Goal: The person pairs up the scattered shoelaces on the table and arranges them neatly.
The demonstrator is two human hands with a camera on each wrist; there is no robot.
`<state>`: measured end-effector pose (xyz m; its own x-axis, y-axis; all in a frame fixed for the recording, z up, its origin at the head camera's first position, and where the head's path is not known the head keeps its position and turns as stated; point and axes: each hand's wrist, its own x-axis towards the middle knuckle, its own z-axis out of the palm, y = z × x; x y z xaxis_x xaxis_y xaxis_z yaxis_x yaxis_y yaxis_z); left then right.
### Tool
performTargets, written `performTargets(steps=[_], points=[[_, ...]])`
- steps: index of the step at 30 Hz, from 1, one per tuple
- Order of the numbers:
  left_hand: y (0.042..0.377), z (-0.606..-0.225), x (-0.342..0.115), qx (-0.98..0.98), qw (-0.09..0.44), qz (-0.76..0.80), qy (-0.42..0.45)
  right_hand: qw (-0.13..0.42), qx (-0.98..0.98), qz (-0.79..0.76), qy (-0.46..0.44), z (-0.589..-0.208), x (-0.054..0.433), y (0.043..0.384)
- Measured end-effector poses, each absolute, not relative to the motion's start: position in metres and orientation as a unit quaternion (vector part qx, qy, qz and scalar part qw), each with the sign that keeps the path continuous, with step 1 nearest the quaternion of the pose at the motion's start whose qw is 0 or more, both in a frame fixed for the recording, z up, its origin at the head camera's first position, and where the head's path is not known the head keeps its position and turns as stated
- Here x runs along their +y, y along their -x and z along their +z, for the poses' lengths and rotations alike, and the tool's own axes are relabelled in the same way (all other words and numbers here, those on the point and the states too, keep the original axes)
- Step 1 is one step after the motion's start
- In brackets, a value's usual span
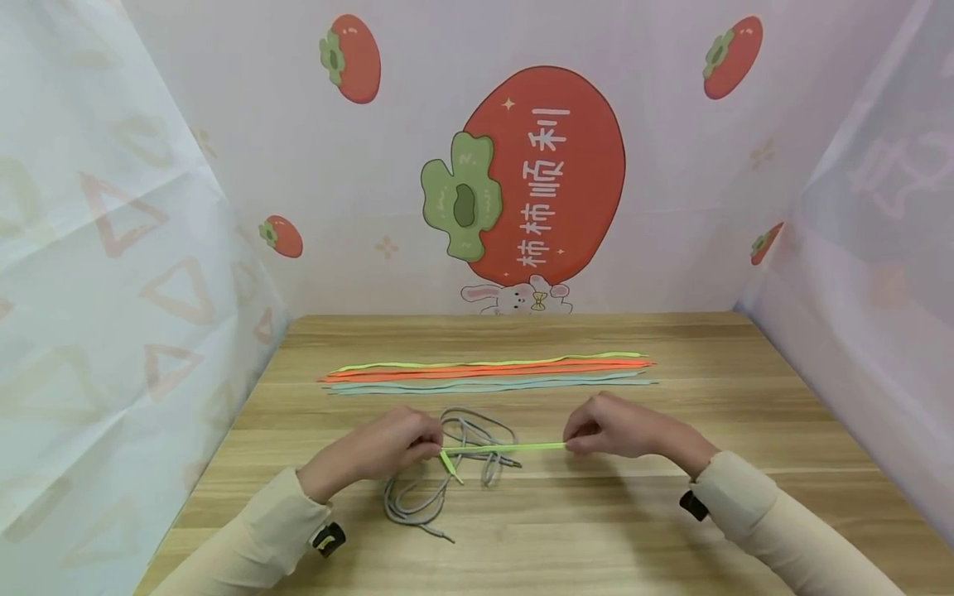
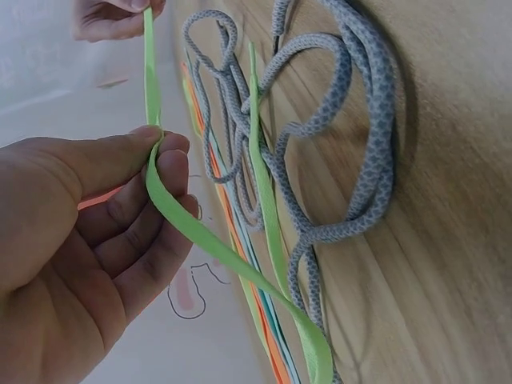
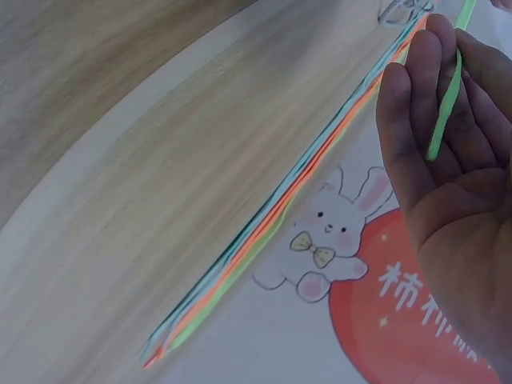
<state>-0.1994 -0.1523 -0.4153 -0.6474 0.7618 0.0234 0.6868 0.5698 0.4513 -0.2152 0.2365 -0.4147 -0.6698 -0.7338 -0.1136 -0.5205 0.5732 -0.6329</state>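
A flat neon-green shoelace (image 1: pixel 522 447) is stretched level between my two hands. My left hand (image 1: pixel 395 440) pinches it between thumb and forefinger, and in the left wrist view the slack shoelace (image 2: pixel 216 252) loops down from there, its tip lying over the grey cord. My right hand (image 1: pixel 614 426) pinches the other end; a short tail (image 3: pixel 446 116) hangs across its palm in the right wrist view. Below the stretched part lies a tangled grey round shoelace (image 1: pixel 417 513), patterned like scales in the left wrist view, with loops spread on the wooden table (image 1: pixel 566 530).
Behind my hands, several flat laces lie straight side by side: a yellow-green lace (image 1: pixel 417 365), orange laces (image 1: pixel 484 370) and light blue laces (image 1: pixel 492 385). A white printed backdrop (image 1: pixel 671 248) rises at the table's far edge, with similar sheets on both sides.
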Motion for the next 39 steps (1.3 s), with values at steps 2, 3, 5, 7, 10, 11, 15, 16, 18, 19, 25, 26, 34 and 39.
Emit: performTargets(steps=[2,3,5,7,10,11,15,16,18,19,25,26,34,39], points=[[0.200,-0.415,-0.154,0.883,0.088,0.216,-0.407,0.184,0.869,-0.290,0.357,-0.416,0.243,0.216],[0.200,-0.415,-0.154,0.884,0.088,0.215,-0.406,0.183,0.869,-0.292,0.356,-0.416,0.247,0.216],[0.200,-0.416,-0.155,0.884,0.088,0.215,-0.405,0.180,0.869,-0.293,0.355,-0.418,0.254,0.216],[0.201,-0.416,-0.156,0.885,0.089,0.215,-0.403,0.174,0.870,-0.293,0.356,-0.418,0.260,0.216],[0.202,-0.418,-0.157,0.885,0.092,0.218,-0.401,0.165,0.872,-0.292,0.357,-0.419,0.270,0.216],[0.202,-0.418,-0.157,0.885,0.093,0.219,-0.400,0.163,0.872,-0.293,0.357,-0.419,0.273,0.216],[0.203,-0.420,-0.160,0.886,0.100,0.228,-0.391,0.160,0.870,-0.296,0.361,-0.418,0.281,0.215],[0.203,-0.421,-0.160,0.886,0.102,0.229,-0.389,0.160,0.870,-0.297,0.361,-0.417,0.283,0.215],[0.203,-0.421,-0.162,0.887,0.104,0.230,-0.387,0.158,0.870,-0.296,0.362,-0.417,0.285,0.216],[0.202,-0.422,-0.162,0.887,0.104,0.229,-0.386,0.156,0.870,-0.296,0.362,-0.417,0.286,0.216],[0.202,-0.423,-0.169,0.882,0.117,0.238,-0.390,0.145,0.878,-0.290,0.351,-0.417,0.296,0.218],[0.202,-0.422,-0.170,0.880,0.120,0.242,-0.390,0.144,0.880,-0.289,0.349,-0.417,0.298,0.218],[0.199,-0.425,-0.191,0.876,0.131,0.265,-0.380,0.135,0.886,-0.287,0.337,-0.416,0.312,0.220],[0.199,-0.423,-0.204,0.872,0.123,0.273,-0.387,0.130,0.895,-0.282,0.320,-0.419,0.323,0.221]])
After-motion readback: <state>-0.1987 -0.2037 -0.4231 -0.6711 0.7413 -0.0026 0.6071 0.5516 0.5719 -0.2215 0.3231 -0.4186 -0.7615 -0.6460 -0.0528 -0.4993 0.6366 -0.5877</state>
